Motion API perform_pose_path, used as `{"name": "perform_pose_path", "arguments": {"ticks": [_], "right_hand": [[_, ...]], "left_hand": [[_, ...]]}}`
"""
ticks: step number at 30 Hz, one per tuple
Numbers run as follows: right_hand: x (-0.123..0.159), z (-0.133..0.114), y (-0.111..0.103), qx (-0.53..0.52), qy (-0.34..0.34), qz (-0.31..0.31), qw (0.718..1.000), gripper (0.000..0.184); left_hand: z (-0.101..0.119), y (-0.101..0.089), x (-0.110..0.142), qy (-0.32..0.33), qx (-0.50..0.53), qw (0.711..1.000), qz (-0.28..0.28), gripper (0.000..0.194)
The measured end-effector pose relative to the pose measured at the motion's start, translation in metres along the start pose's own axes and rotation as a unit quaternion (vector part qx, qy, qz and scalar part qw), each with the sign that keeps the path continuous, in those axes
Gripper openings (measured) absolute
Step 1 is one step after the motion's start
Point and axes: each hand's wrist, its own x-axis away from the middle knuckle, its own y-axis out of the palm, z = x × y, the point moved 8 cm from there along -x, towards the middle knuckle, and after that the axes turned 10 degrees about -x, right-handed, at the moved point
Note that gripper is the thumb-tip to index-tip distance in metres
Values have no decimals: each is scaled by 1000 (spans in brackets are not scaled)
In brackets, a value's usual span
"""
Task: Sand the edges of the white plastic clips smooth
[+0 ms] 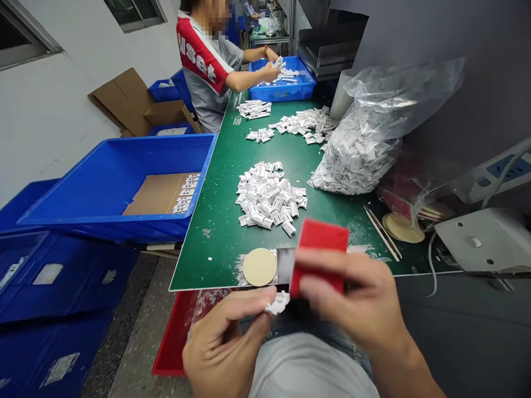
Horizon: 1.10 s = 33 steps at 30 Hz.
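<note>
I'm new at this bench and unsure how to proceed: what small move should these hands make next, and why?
Probably press the white piece in the left hand against the red block in the right hand. Both are held close together above the bench, so that looks like the likeliest small step, though I can't be sure.

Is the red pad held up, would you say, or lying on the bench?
Held: the right hand grips the red pad above the bench.

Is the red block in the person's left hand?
No, the red block is gripped by the right hand, while the left hand pinches a small white piece.
</note>
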Motion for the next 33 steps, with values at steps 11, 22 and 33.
{"name": "perform_pose_path", "arguments": {"ticks": [11, 22, 33], "right_hand": [[5, 8, -12, -9, 41, 50, 998, 20], [-3, -6, 5, -48, -31, -27, 998, 24], [26, 14, -14, -198, 69, 4, 978, 29]], "left_hand": [[10, 2, -1, 56, -24, 998, 5, 24], [25, 8, 2, 199, -89, 976, -14, 26], [56, 6, 17, 401, -257, 878, 44, 27]]}}
